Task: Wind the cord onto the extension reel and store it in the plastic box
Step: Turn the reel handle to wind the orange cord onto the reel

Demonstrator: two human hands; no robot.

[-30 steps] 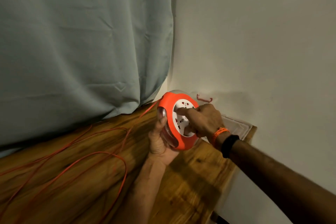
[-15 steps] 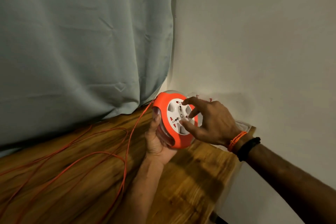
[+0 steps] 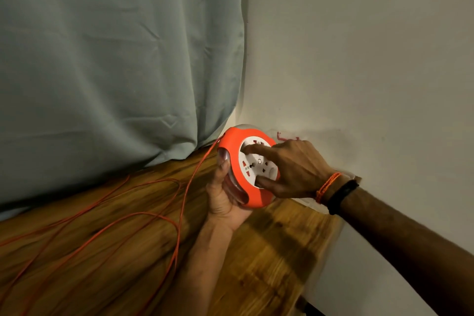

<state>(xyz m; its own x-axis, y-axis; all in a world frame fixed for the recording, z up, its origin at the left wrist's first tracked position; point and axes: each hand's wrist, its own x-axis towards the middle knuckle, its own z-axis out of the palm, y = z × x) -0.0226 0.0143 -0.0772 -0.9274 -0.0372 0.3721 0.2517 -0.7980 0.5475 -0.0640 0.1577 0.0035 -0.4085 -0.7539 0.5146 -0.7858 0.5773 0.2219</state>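
A brown wood-grain tabletop carried loose loops of thin orange cord, sprawled left of the left hand's fingers, below the reel-holding grip.

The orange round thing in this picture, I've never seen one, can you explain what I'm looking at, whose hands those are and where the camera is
The camera sits on a person's head, looking forward and down at their own two bare hands; there is no machine. The orange round thing is an extension reel with a white socket face. The left hand holds it from below, above a wooden table. The right hand, with an orange thread and a black band at the wrist, has its fingers on the white face, apparently turning it. A thin orange cord runs from the reel and lies in loose loops on the table. Behind are a grey-green curtain and a pale wall.
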